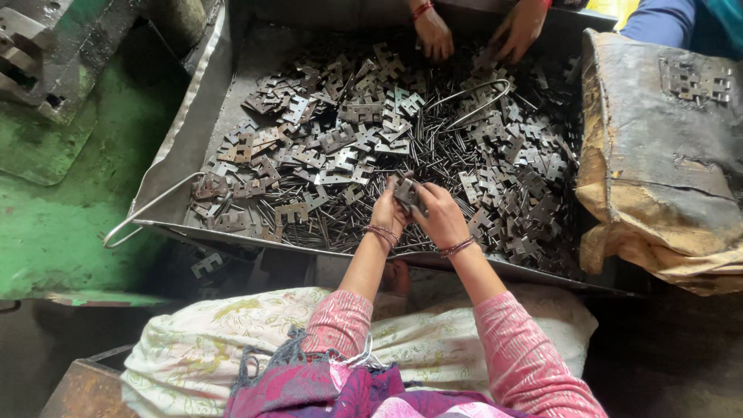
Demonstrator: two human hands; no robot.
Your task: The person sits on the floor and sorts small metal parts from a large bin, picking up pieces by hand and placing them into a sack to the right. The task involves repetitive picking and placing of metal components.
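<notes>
tray packed: plates, pins | far edge: co-worker's hands

Metal plates and nails in tray; sack to its right.

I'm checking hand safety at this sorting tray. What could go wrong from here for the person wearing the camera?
1. Both bare hands, left hand and right hand, grip a small notched grey metal plate; its stamped edges might cut skin.
2. The thin dark steel pins heaped in the large grey metal tray could prick fingers.
3. Another person's hands dig in the same pile, so shifting parts may catch someone.
</notes>
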